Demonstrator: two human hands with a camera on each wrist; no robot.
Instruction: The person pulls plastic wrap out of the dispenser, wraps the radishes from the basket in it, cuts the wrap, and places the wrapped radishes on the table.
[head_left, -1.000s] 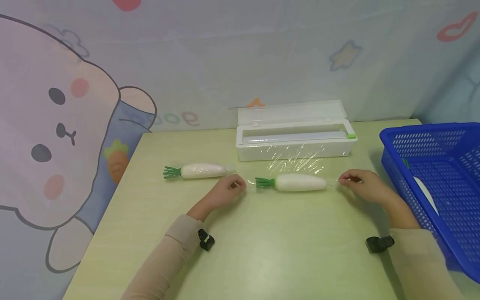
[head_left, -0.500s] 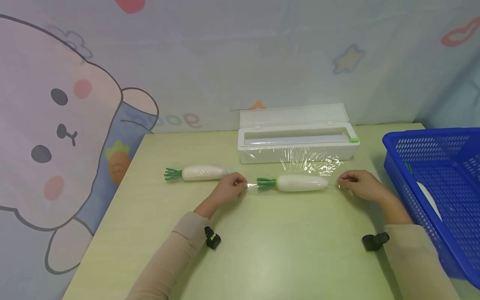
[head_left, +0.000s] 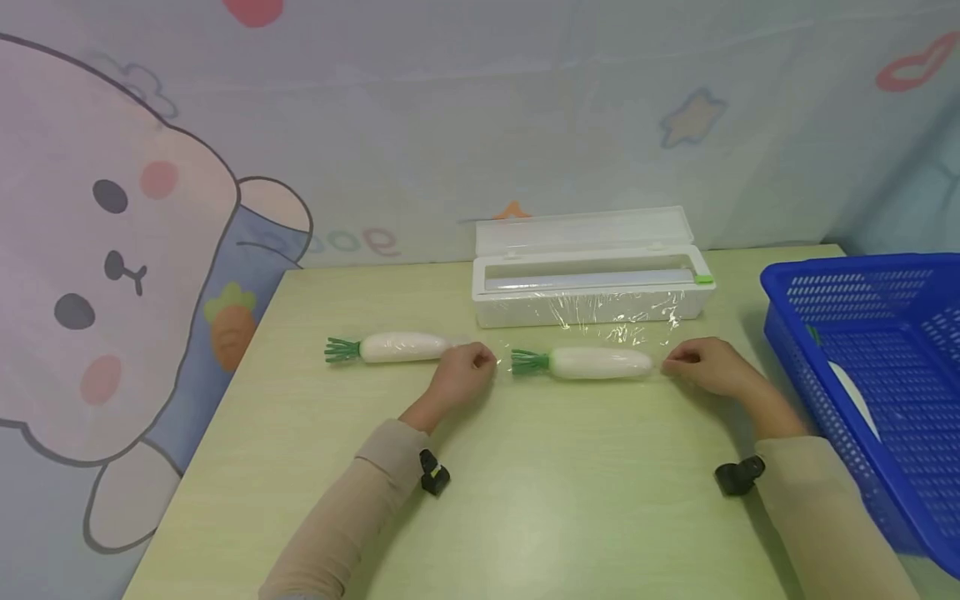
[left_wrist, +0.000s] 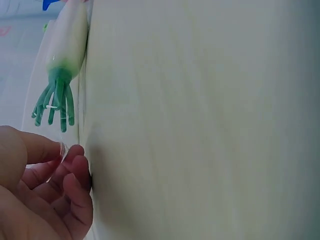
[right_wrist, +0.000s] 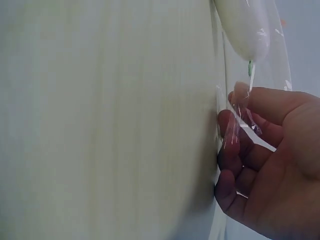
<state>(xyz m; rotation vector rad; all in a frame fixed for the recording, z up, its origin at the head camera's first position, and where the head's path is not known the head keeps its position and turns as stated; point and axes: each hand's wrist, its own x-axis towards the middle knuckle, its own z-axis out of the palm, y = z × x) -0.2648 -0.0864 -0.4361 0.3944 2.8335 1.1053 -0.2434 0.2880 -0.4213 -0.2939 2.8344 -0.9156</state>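
Clear film (head_left: 626, 329), pinched thin between thumb and forefinger of the left hand (head_left: 462, 373) and likewise of the right hand (head_left: 708, 365), with no gap left at either pinch and the remaining fingers loosely curled. Between the two sets of fingers, a white radish (head_left: 600, 363) lying crosswise, green leaves (head_left: 529, 362) just beside the left fingers, narrow tip near the right. Resting on the bench (head_left: 577, 492) or lifted slightly: cannot tell. Beyond the fingers, a white box (head_left: 495, 313) with lid raised and roll (head_left: 588, 281) inside. Left of the left fingers, a second radish (head_left: 401, 347), apparently wrapped, tip partly behind them. Past the right fingers, a blue basket (head_left: 795, 350). Seems, in judgement, to be the wrapping step, with film gathered at both ends. Next, probably best to pull evenly outward, then roll the radish toward the box, gently enough not to tear the film.
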